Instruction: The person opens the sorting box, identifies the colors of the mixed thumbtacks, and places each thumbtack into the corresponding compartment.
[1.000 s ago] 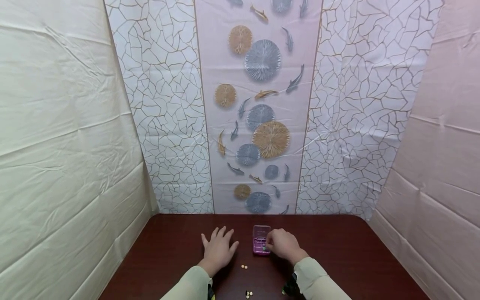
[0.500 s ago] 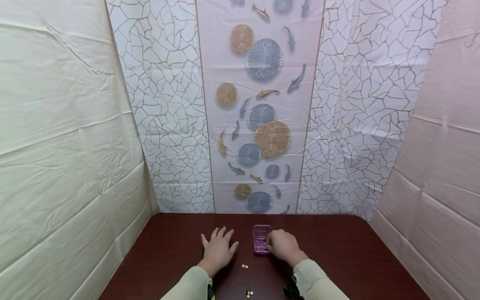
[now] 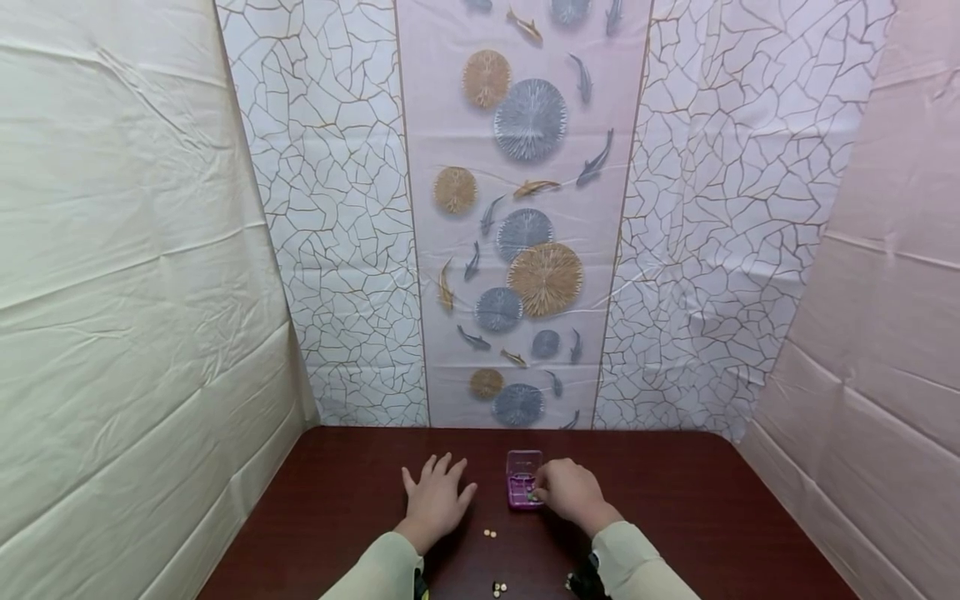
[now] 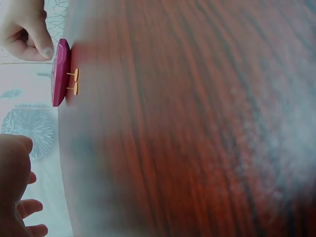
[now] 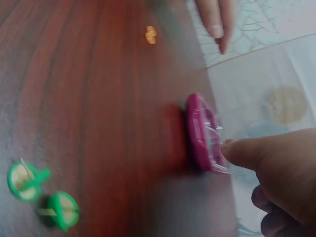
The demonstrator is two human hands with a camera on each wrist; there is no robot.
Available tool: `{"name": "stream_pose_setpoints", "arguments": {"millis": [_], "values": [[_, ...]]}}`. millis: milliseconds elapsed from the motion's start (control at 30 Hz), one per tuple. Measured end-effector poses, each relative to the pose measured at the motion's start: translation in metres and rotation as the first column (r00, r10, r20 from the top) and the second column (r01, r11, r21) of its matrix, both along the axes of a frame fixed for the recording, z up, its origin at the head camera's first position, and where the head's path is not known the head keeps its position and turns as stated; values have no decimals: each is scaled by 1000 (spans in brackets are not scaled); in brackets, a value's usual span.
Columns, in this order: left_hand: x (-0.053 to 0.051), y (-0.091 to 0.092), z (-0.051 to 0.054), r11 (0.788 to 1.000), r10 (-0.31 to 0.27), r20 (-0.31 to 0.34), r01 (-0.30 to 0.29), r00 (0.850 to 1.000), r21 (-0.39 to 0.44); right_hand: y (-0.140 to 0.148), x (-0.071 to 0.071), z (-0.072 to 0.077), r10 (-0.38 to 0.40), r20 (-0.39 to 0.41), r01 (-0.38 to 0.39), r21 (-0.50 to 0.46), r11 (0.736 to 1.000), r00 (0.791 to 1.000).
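Observation:
My left hand [image 3: 437, 502] rests on the table with its fingers spread. A small purple case [image 3: 514, 493] stands in front of me, its clear lid [image 3: 523, 461] raised. My right hand [image 3: 572, 492] is at the case's right side, fingers curled, thumb and forefinger tips over its compartments. Whether something is between those tips is hidden. Something green [image 3: 533, 497] shows in the case beside the fingertips. Two gold thumbtacks [image 4: 75, 75] lie between my hands, nearer me than the case. In the right wrist view, two green thumbtacks [image 5: 64, 211] lie on the table.
The dark red-brown table [image 3: 352, 467] reaches back to a patterned cloth wall [image 3: 510, 350]. Several gold-coloured tacks [image 3: 499, 589] lie near the bottom of the head view. Pale cloth hangs on both sides. A dark band sits at my right sleeve [image 3: 637, 554].
My right fingertips dipped into the case, then rose slightly and shifted right, and the green in it shows again. My left hand has stayed put.

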State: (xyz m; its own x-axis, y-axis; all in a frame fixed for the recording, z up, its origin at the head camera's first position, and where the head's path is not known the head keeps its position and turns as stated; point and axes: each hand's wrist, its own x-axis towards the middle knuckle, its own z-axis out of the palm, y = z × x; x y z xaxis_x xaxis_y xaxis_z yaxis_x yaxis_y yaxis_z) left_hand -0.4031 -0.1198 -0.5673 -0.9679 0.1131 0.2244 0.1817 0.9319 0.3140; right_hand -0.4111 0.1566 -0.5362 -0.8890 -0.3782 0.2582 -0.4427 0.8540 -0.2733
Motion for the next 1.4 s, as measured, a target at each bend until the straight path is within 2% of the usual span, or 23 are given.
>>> {"name": "stream_pose_setpoints", "arguments": {"millis": [167,367,467,533,633,767,867,933,1067,1167,1400], "values": [[-2,-3,-2,1000,7,-1,-7,1000,-14,9,2,10,4,24,-3,-11,1000,1000],[0,-1,-2,1000,-3,-13,3,1000,-14,26,13,24,-4,84,8,-38,999,996],[0,0,-2,1000,-4,3,4,1000,-15,38,20,28,42,125,-36,-44,998,991],[0,1,-2,1000,-3,10,3,1000,-13,46,25,29,102,156,-96,-44,994,982],[0,3,-1,1000,0,14,1,1000,-12,57,33,32,228,208,-222,-50,974,951],[1,4,0,1000,0,10,0,1000,-15,68,46,34,366,276,-357,-84,930,889],[2,4,1,1000,-2,1,2,1000,-15,72,57,33,423,296,-418,-82,905,857],[2,5,2,1000,-2,-8,2,1000,-14,73,63,31,443,305,-444,-70,893,843],[1,6,2,1000,-5,-3,5,1000,-22,71,75,26,433,317,-445,-39,895,844],[0,7,2,1000,-8,4,8,1000,-24,69,80,22,413,313,-424,-34,905,855],[0,10,2,1000,-5,23,6,1000,-18,63,85,15,424,289,-433,-38,901,858]]}}
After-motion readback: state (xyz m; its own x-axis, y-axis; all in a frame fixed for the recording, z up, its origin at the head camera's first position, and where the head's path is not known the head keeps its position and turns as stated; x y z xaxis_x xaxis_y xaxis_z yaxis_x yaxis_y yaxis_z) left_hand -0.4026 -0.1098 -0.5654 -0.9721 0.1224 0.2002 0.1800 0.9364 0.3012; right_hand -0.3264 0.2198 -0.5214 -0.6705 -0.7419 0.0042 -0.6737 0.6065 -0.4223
